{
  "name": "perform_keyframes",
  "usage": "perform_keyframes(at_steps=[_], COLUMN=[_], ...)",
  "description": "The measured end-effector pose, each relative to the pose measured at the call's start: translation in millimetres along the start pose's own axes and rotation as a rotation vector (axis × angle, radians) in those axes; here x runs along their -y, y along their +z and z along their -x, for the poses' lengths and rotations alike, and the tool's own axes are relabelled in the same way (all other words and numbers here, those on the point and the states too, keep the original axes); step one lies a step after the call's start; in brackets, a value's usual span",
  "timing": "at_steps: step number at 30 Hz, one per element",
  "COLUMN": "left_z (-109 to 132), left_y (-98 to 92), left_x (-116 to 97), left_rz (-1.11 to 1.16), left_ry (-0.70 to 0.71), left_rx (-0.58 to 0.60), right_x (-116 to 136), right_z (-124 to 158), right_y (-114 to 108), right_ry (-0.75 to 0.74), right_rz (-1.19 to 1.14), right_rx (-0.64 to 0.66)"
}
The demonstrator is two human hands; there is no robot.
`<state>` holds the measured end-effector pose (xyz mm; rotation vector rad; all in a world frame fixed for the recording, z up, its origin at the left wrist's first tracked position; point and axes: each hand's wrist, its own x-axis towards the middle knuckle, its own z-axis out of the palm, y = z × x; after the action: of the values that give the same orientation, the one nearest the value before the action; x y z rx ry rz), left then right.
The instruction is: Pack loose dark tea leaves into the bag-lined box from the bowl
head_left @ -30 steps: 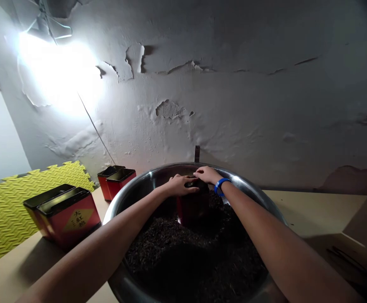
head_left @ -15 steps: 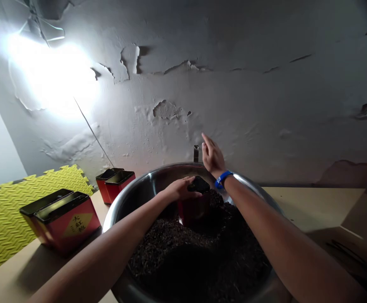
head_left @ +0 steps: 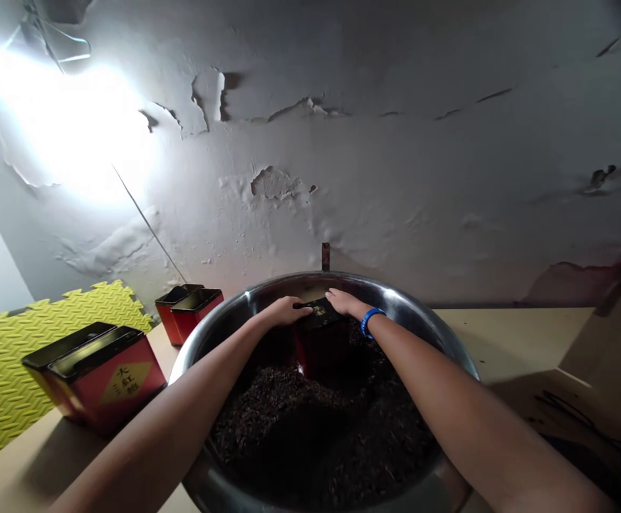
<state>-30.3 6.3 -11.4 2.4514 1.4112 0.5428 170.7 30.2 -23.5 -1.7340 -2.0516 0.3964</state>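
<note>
A dark red tea tin [head_left: 318, 349] with a black lid [head_left: 322, 311] stands in dark, dry loose tea leaves [head_left: 268, 410] inside a large steel basin [head_left: 460, 342]. My left hand [head_left: 285, 311] grips the tin at the left edge of its lid, thumb on top. Across from it, my right hand [head_left: 344, 302], below a blue wristband, is closed at the lid's far right edge. Shadow hides the tin's lower part and its right side.
Left of the basin, two red-and-black tins [head_left: 108, 374] stand near me and two more tins [head_left: 189, 310] farther back. Yellow foam matting [head_left: 1, 370] lies at far left. A cardboard flap [head_left: 602, 349] rises at right. The peeling wall [head_left: 396, 199] stands behind, with a bright lamp [head_left: 75, 128].
My right hand has come down from above the basin's far rim onto the tin's lid. My left hand stays on the tin. The view has shifted slightly.
</note>
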Motion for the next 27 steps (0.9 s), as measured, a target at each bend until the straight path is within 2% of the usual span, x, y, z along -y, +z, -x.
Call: perform_keyframes(at_steps=[2, 5, 6, 8, 10, 12, 16, 19, 22, 27], left_z=[-4, -7, -8, -7, -4, -1, 3, 5, 5, -3], left_y=[-0.5, -0.8, -1.5, -3.9, -7.1, -9.2, -7.2, -4.3, -3.2, -0.3], left_x=[13, 27, 30, 33, 34, 35, 37, 37, 37, 41], left_rz=[0.039, 0.145, 0.195, 0.295, 0.352, 0.347, 0.289, 0.308, 0.349, 0.331], left_ry=[-0.038, -0.116, -0.144, -0.199, -0.25, -0.301, -0.36, -0.37, -0.376, -0.312], left_rx=[0.029, 0.046, 0.056, 0.097, 0.148, 0.209, 0.386, 0.426, 0.381, 0.138], right_x=[6, 23, 29, 37, 37, 28, 11, 10, 13, 20], right_z=[8, 20, 23, 25, 24, 21, 19, 22, 23, 21], right_y=[-4, -12, -15, -22, -28, -31, -26, -21, -16, -13], right_ry=[-0.079, -0.337, -0.42, -0.499, -0.477, -0.415, -0.366, -0.318, -0.34, -0.389], right_rz=[0.009, 0.021, 0.018, 0.019, 0.072, 0.152, 0.112, 0.025, -0.038, -0.139], right_rx=[-0.069, -0.145, -0.101, 0.105, 0.338, 0.444, 0.385, 0.341, 0.263, 0.043])
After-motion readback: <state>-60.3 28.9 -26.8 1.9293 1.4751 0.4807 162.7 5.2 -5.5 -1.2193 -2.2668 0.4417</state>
